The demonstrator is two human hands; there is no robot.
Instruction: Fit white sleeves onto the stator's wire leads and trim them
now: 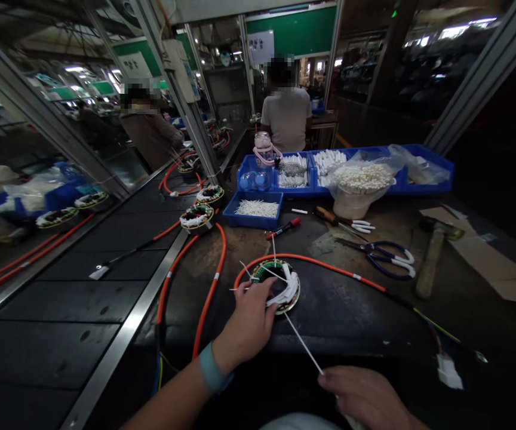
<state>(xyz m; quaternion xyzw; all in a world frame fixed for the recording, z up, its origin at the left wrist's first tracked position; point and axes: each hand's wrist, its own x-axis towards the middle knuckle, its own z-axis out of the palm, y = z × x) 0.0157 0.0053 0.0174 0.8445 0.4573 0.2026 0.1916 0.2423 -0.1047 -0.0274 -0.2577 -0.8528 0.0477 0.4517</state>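
Observation:
A ring-shaped motor stator (294, 294) with white sleeves and green inner parts lies on the dark bench before me. My left hand (251, 319) is closed over its near left side, thumb at the near edge and fingers reaching across the ring. From the stator's near edge, a white cable tie (303, 342) runs taut toward me. The far end of that tie is pinched in my right hand (365, 391), low and to the right. Several other tie ends stick up from the ring's left and far sides. An orange cable (316, 260) curves away from it to a white connector (450, 371).
Scissors (390, 258), a hammer (432, 263) and a red-handled tool (283, 229) lie on the bench. Behind stand a tray of ties (229, 216) and divided blue bins (447, 173). At left, a conveyor (61, 298) runs beside another stator (196, 218). Two people work beyond.

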